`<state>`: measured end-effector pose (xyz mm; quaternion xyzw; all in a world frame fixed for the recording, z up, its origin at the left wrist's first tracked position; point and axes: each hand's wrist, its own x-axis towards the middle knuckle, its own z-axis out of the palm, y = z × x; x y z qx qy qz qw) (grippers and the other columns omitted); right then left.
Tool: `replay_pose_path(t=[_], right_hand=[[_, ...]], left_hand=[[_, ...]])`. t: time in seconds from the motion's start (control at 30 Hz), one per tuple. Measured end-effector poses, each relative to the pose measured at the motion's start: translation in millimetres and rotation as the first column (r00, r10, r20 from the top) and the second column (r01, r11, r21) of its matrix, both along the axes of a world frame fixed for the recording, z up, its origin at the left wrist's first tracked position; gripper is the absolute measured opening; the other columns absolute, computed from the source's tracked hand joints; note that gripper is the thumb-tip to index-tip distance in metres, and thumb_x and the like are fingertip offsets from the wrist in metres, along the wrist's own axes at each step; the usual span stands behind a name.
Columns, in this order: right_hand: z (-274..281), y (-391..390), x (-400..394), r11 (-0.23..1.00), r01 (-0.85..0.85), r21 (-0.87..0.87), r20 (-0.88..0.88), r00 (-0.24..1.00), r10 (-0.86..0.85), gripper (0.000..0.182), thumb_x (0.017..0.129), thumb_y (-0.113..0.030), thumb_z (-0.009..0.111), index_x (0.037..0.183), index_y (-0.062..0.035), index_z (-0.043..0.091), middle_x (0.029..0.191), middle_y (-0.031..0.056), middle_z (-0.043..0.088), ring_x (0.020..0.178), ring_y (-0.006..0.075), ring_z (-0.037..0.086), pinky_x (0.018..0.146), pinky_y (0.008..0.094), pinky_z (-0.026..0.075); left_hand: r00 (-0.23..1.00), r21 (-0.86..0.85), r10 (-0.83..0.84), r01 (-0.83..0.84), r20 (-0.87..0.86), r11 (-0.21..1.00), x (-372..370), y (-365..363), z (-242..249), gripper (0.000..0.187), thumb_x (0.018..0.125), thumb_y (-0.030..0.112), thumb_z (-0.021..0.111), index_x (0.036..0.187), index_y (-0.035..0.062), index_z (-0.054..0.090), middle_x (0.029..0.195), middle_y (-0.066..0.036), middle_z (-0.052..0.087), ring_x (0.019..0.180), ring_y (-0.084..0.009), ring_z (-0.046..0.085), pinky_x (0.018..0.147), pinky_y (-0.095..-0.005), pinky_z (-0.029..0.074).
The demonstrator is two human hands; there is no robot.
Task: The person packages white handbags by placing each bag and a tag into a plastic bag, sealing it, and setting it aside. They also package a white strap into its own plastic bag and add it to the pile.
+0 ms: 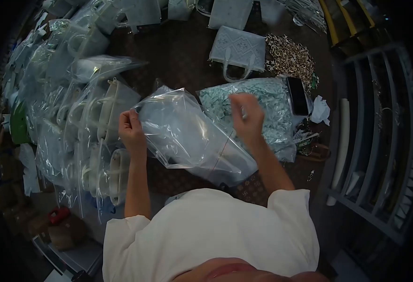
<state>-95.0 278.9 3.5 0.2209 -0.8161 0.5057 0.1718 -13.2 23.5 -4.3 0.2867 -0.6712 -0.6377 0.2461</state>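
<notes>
Fingers of my left hand pinch the plastic bag; right hand blurred, grip unclear; film may slip.

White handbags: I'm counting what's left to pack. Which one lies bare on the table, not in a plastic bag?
The white handbag at top centre, handle toward the person. It has no wrapping, while the bagged handbags piled at left are each sealed in clear plastic.

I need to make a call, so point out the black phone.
In the head view, the black phone lies right of centre on the bag of pale green pieces, beyond the right hand and beside crumpled white paper.
</notes>
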Motion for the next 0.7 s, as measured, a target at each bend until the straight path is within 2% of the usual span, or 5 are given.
replay_pose_path(t=[0.2, 0.33, 0.43, 0.57, 0.7], right_hand=[[-109.9, 18.4, -172.8, 0.471, 0.379, 0.797, -0.358, 0.924, -0.137, 0.061, 0.073, -0.002, 0.055, 0.130, -0.0123, 0.034, 0.130, 0.0254, 0.032, 0.117, 0.0442, 0.035, 0.089, 0.0521, 0.036], [-122.4, 17.0, -205.3, 0.309, 0.428, 0.849, -0.433, 0.900, -0.054, 0.058, 0.078, -0.009, 0.048, 0.133, -0.0149, 0.031, 0.129, 0.0275, 0.034, 0.110, 0.0492, 0.041, 0.086, 0.0509, 0.041], [-100.2, 31.8, -223.8, 0.490, 0.198, 0.849, -0.223, 0.975, -0.007, 0.053, 0.080, -0.008, 0.045, 0.131, -0.0158, 0.033, 0.127, 0.0251, 0.038, 0.104, 0.0441, 0.048, 0.080, 0.0470, 0.045], [-25.2, 52.8, -201.4, 0.978, 0.014, 0.208, 0.376, 0.922, -0.093, 0.032, 0.082, -0.012, 0.052, 0.113, -0.0054, 0.053, 0.087, 0.0144, 0.063, 0.076, 0.0278, 0.062, 0.067, 0.0409, 0.045], [7.6, 92.3, -104.4, 0.672, 0.342, -0.657, 0.713, 0.571, 0.406, 0.039, 0.089, -0.030, 0.043, 0.116, -0.0023, 0.050, 0.109, 0.0124, 0.057, 0.099, 0.0218, 0.056, 0.086, 0.0335, 0.044]], left_hand=[[0.991, -0.428, -0.095, 0.126, 0.092, 0.895, 19.0, 26.9, -28.5, 0.016, 0.089, 0.013, 0.050, 0.078, 0.0012, 0.050, 0.058, 0.003, 0.042, 0.052, -0.0035, 0.035, 0.045, -0.0208, 0.028], [0.978, -0.368, -0.067, 0.138, 0.200, 0.919, 29.2, 26.6, -30.4, 0.016, 0.088, 0.013, 0.052, 0.078, 0.0007, 0.051, 0.056, 0.001, 0.043, 0.050, -0.0047, 0.036, 0.044, -0.0220, 0.029], [0.982, -0.357, -0.026, 0.092, 0.186, 0.930, 40.4, 17.6, -32.8, 0.016, 0.087, 0.014, 0.052, 0.078, 0.0007, 0.051, 0.055, 0.000, 0.044, 0.049, -0.0056, 0.038, 0.044, -0.0225, 0.031], [0.975, -0.422, -0.065, 0.153, 0.214, 0.894, 39.2, 14.8, -23.4, 0.015, 0.086, 0.013, 0.053, 0.079, 0.0003, 0.051, 0.055, -0.005, 0.049, 0.049, -0.0086, 0.043, 0.046, -0.0246, 0.035], [0.974, -0.419, -0.143, 0.205, 0.175, 0.884, 43.5, 26.3, -13.5, 0.017, 0.085, 0.015, 0.055, 0.077, 0.0000, 0.051, 0.055, -0.009, 0.050, 0.046, -0.0154, 0.048, 0.046, -0.0282, 0.037]])
